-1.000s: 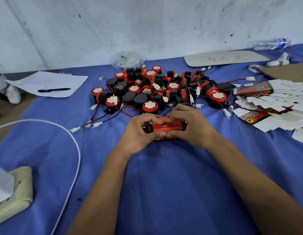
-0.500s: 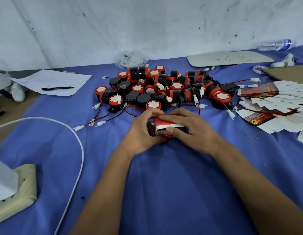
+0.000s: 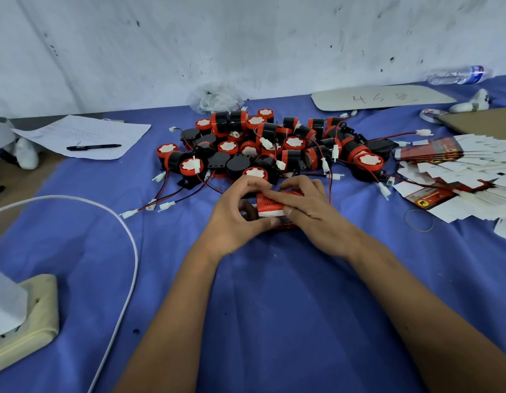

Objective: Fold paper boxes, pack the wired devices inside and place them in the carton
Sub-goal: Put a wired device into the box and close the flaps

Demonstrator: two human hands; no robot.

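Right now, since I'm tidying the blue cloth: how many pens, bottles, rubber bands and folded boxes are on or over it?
Pen: 1
Bottle: 1
Rubber band: 1
Box: 1, gripped by the left hand and right hand
Total: 4

— Could anything be read?
— The grey board (image 3: pixel 385 97) at the upper right of the frame bore handwritten "4 6" and a third mark too unclear to make out.
— And the red box (image 3: pixel 270 207) at the centre?
— It carried a line of print, too small to read.
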